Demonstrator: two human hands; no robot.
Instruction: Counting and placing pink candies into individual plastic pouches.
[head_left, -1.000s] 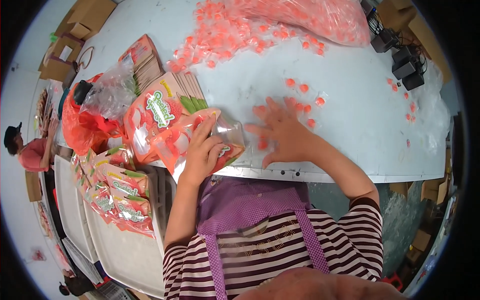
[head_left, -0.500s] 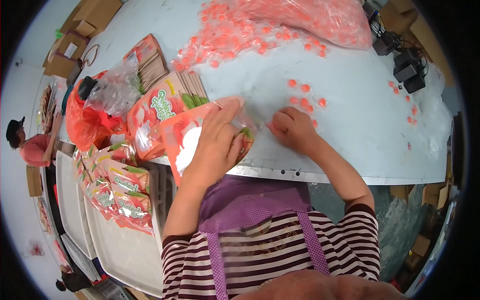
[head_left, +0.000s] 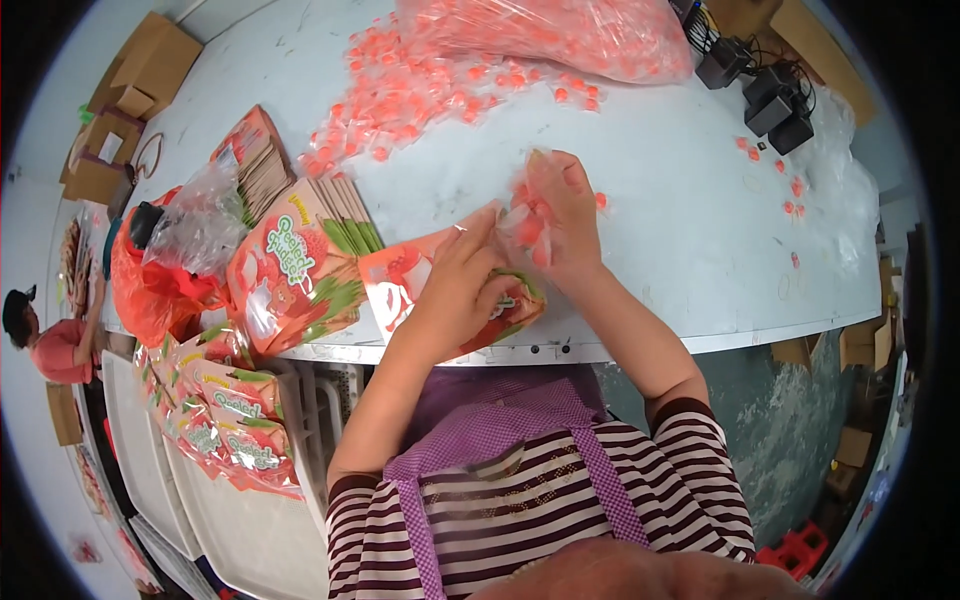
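My left hand (head_left: 458, 300) is closed on a red and white candy pouch (head_left: 392, 282), which lies near the table's front edge with its open end to the right. Beside that end, my right hand (head_left: 568, 205) grips several wrapped red candies (head_left: 528, 222) in clear wrappers. One loose candy (head_left: 601, 201) lies just right of this hand. To the left of my left hand are stacked flat pouches (head_left: 290, 265). Farther off lies a spread pile of wrapped candies (head_left: 400, 95), beside a large clear bag (head_left: 570, 40) full of them.
Filled pouches (head_left: 225, 415) rest over a pale tray (head_left: 255, 530) at the lower left. A red plastic bag (head_left: 145, 285) sits at the table's left. Black power adapters (head_left: 775, 105) and scattered candies (head_left: 797, 188) are on the right. A person (head_left: 60, 345) stands far left.
My right hand has gathered up the small group of candies from the table and come left to the pouch. The pouch in my left hand now lies lower and flatter. The whole view has shifted.
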